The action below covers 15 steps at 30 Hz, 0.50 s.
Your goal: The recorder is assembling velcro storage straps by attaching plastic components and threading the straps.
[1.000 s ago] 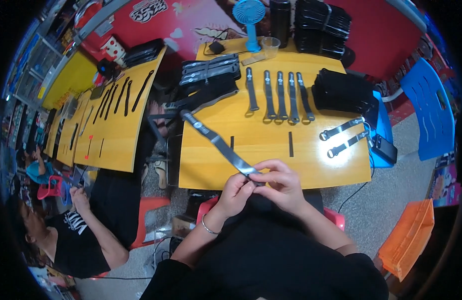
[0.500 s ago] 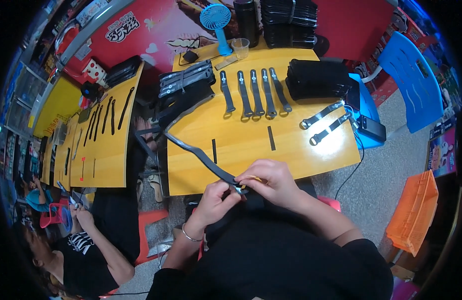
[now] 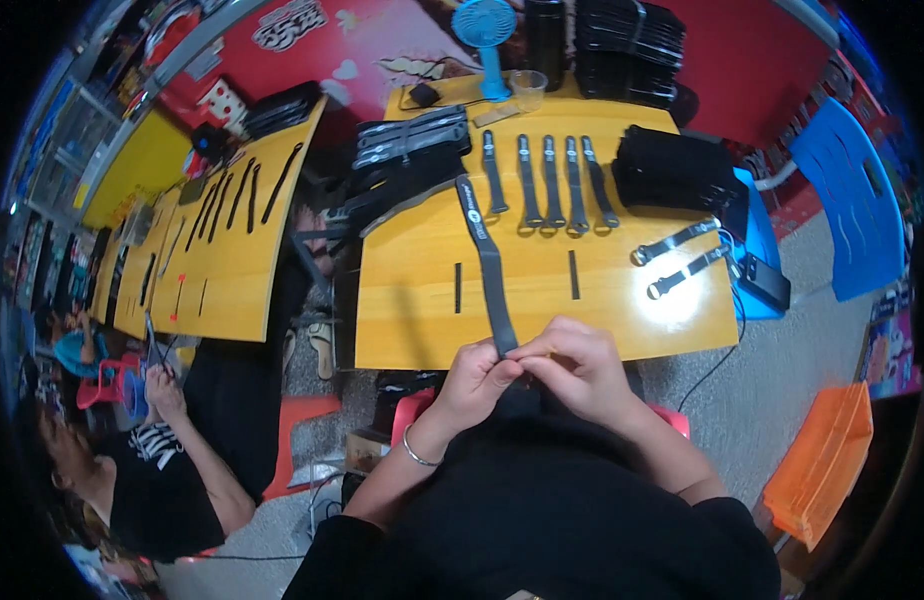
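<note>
A long dark grey strap (image 3: 491,280) with a white printed mark lies across the yellow table, its near end reaching over the front edge. My left hand (image 3: 475,383) is closed on that end, thumb and fingers pinching it. Close beside it, my right hand (image 3: 574,372) pinches at the same end, fingertips almost touching those of the left. What sits between the fingertips is mostly hidden. Two short black strips (image 3: 574,275) lie on the tabletop, either side of the strap. Farther back, several finished-looking straps with rings (image 3: 550,185) lie in a row.
Two ringed straps (image 3: 687,262) lie at the table's right. Black stacks (image 3: 674,170), bundled straps (image 3: 410,140), a blue fan (image 3: 485,30) and a clear cup (image 3: 528,88) stand farther back. An orange crate (image 3: 820,470) is on the floor at right. A co-worker (image 3: 162,480) sits at left.
The long strap has swung from a slant off the left-hand pile to nearly straight ahead of me, its printed side showing. Both hands keep hold of its near end. The view has shifted.
</note>
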Each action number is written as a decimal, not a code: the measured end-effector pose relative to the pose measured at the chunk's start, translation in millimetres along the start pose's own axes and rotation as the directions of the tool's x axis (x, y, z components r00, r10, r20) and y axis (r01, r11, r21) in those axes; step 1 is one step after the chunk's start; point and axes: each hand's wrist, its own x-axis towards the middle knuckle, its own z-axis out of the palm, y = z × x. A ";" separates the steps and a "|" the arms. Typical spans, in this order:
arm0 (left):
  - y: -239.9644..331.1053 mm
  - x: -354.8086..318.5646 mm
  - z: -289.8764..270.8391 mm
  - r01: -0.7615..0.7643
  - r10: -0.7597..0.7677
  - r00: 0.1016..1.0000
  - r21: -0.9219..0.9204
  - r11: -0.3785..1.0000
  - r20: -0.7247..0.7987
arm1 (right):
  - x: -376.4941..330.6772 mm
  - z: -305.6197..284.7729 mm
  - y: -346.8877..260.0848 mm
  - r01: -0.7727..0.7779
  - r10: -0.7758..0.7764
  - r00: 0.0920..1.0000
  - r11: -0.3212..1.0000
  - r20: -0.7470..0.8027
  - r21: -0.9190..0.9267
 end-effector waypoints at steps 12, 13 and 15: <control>13.0 -19.3 -33.9 -0.065 -0.083 0.895 0.312 0.948 0.439 | 20.1 -82.1 4.2 -0.185 0.120 0.955 0.955 -0.271 -0.230; 12.0 -19.7 -33.2 -0.071 -0.085 0.886 0.315 0.946 0.456 | 20.7 -85.2 -0.2 -0.078 0.010 0.986 0.914 -0.168 -0.399; 1.1 -15.8 -32.3 -0.064 -0.068 0.919 0.318 0.946 0.389 | 24.7 -84.6 -12.6 0.082 -0.059 0.996 0.908 0.068 -0.410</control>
